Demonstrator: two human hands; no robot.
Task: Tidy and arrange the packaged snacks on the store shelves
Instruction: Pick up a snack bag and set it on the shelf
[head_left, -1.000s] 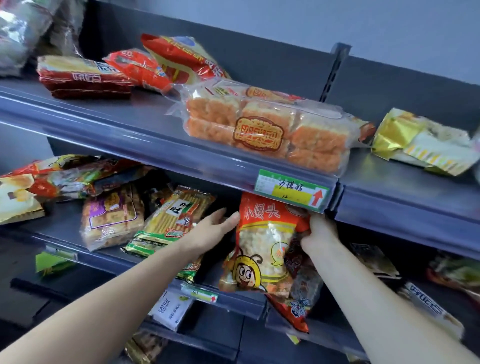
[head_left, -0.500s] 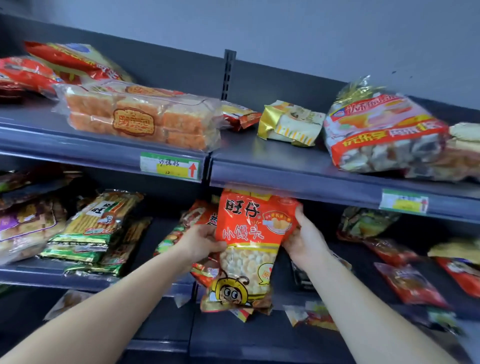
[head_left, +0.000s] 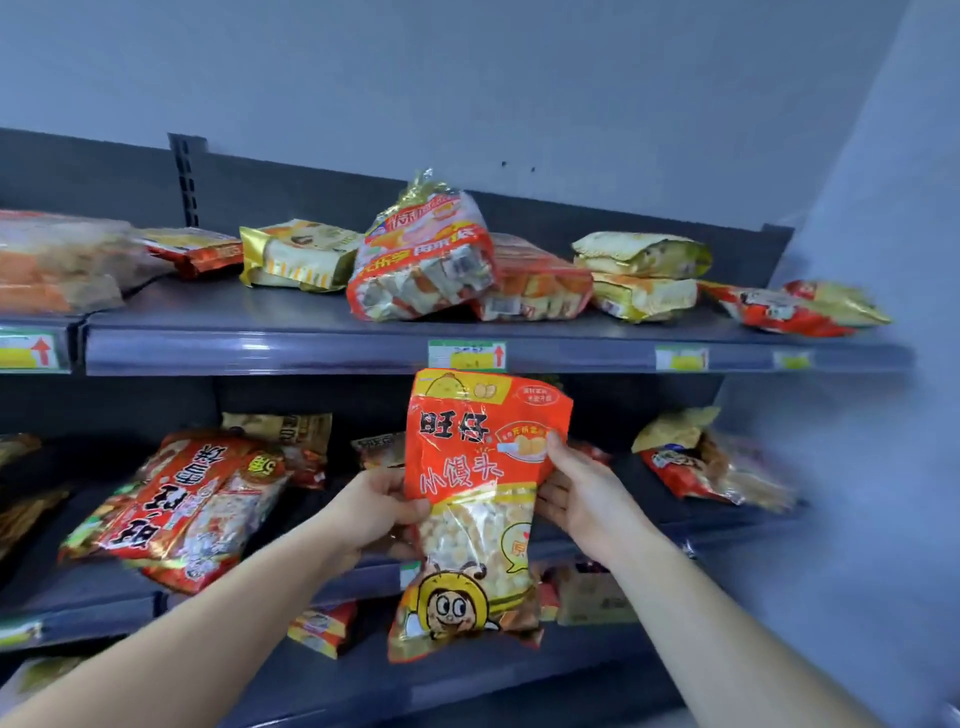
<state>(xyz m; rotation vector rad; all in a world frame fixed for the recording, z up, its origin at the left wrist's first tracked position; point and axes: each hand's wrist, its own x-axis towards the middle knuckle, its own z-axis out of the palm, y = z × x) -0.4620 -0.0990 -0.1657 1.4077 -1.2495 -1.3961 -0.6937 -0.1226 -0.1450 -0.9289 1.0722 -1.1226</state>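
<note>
I hold an orange bag of small round biscuits (head_left: 475, 499) upright in front of the middle shelf (head_left: 93, 597), below the top shelf's edge (head_left: 260, 353). My left hand (head_left: 371, 512) grips the bag's left edge with thumb in front. My right hand (head_left: 582, 493) grips its right edge. A second packet seems to sit behind the bag, only a red corner showing. The bag has a cartoon face at the bottom and a clear window of biscuits.
The top shelf carries a large red-and-white bag (head_left: 423, 254), gold packets (head_left: 641, 275), a gold-and-white packet (head_left: 296, 254) and red packets (head_left: 779, 312). Red bags (head_left: 176, 509) lie on the middle shelf's left, another packet (head_left: 706, 462) at right. A wall (head_left: 857, 467) closes the right side.
The view has swung right along the shelves. Both hands have lifted the orange bag off the middle shelf and carried it rightward, now held upright in front of the shelf.
</note>
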